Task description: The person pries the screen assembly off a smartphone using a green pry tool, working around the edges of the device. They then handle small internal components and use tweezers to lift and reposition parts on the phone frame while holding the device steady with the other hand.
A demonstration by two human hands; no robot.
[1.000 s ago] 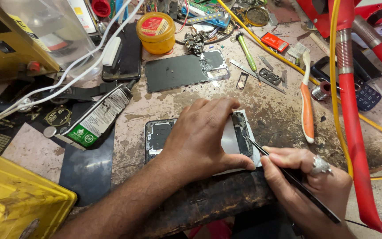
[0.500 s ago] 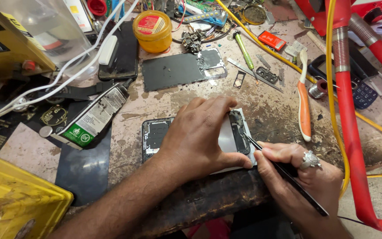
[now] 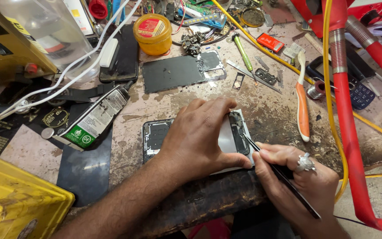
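An opened phone (image 3: 155,135) lies face down on the worn workbench (image 3: 270,115), its inner boards showing. My left hand (image 3: 200,137) lies flat over its middle and pins it down, thumb along the near edge. My right hand (image 3: 297,177), with a ring on one finger, grips thin black tweezers (image 3: 284,179). Their tip touches the dark strip (image 3: 237,132) at the phone's right end.
A removed phone back cover (image 3: 180,71) lies further back, beside a black phone (image 3: 120,57) and a yellow tin (image 3: 152,33). A squeezed tube (image 3: 93,119) lies left, an orange-handled toothbrush (image 3: 303,106) right. Red pipes (image 3: 350,132), a yellow cable (image 3: 328,53), a yellow crate (image 3: 14,199) and white cables (image 3: 58,79) ring the bench.
Both hands have stayed on the phone. The view has shifted slightly, and the tweezers' tip has kept working at the phone's right end.
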